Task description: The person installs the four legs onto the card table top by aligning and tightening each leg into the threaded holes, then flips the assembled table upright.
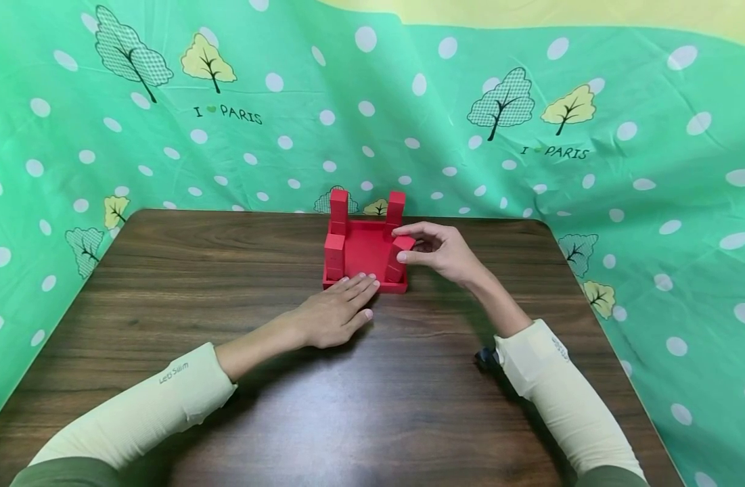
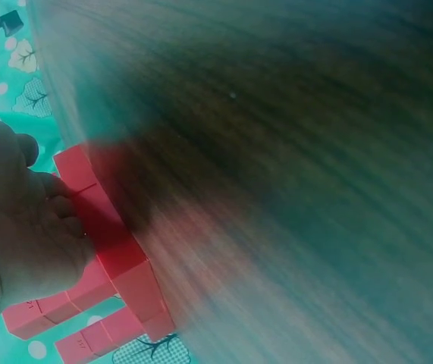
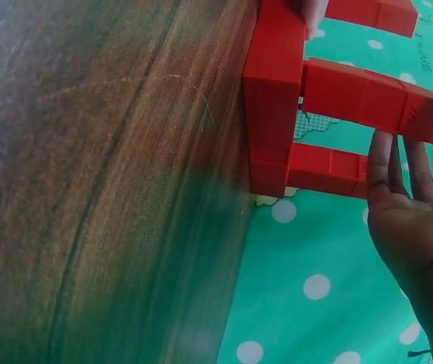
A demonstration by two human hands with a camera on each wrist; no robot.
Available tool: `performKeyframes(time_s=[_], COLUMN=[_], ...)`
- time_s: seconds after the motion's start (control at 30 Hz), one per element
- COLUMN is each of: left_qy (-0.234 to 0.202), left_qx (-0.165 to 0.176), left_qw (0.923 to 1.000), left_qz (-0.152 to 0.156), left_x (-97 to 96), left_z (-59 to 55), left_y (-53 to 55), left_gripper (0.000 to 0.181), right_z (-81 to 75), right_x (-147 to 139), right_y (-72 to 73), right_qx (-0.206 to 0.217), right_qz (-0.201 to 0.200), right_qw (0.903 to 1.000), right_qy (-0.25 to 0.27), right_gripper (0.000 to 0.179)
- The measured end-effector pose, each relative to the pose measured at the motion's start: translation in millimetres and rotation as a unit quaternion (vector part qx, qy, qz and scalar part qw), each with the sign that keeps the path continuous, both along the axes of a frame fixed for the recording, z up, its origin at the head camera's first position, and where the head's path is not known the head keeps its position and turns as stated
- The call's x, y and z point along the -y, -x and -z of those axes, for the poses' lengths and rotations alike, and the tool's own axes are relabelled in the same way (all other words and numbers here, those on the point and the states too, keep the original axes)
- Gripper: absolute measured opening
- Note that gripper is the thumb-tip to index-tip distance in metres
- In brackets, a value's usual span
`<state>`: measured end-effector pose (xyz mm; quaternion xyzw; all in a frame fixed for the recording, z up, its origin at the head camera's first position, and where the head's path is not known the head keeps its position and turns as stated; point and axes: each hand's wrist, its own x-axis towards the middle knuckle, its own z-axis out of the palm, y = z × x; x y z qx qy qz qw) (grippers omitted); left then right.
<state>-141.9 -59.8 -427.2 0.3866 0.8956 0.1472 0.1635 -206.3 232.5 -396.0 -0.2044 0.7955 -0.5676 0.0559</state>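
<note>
A shallow red tray sits on the table, with a red post standing at each corner. My right hand pinches the top of the front right post between thumb and fingers. This post leans slightly, and seams across it show in the right wrist view. My left hand lies palm down with straight fingers on the tray's front rim. The front left post rises just beyond those fingers. At the back stand the left post and the right post.
The brown wooden table ends just behind the tray. A green dotted curtain hangs along its back and sides. A small black device is at the right wrist, by the pale sleeve.
</note>
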Motion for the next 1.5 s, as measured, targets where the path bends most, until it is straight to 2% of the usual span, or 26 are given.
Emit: performKeyframes(time_s=[0.33,0.67,0.83,0.97,1.2,1.4,1.5], left_qy=[0.001,0.002,0.005,0.005,0.004,0.002,0.003], left_qx=[0.002,0.0,-0.001,-0.004,-0.004,-0.005,-0.004], left_qw=[1.0,1.0,1.0,1.0,1.0,1.0,1.0], left_qz=[-0.003,-0.003,-0.004,-0.004,-0.005,-0.003,-0.002], left_x=[-0.8,-1.1,-1.5,-1.7,-2.0,-1.9,-1.3], left_z=[0.4,0.2,0.4,2.7,3.3,3.6,2.9], left_y=[0.1,-0.1,-0.5,0.0,-1.5,-0.7,-0.4], left_gripper=[0.073,0.072,0.073,0.071,0.072,0.072,0.072], right_z=[-1.7,-2.3,-0.6,2.4,4.1,2.9,2.0], right_x=[-4.7,2.3,5.0,6.2,6.3,-0.1,-1.2], right_y=[0.4,-1.8,-2.1,-1.4,-1.7,-3.0,-3.0], right_qx=[-0.013,0.018,0.008,-0.006,-0.039,-0.04,-0.042], right_qz=[-0.043,-0.002,0.02,0.022,0.003,-0.03,-0.032], right_qw=[0.999,0.9994,0.9996,0.9997,0.9991,0.9987,0.9985], right_qy=[0.007,0.031,0.019,0.005,-0.018,-0.009,-0.016], right_gripper=[0.054,0.045,0.042,0.046,0.052,0.051,0.05])
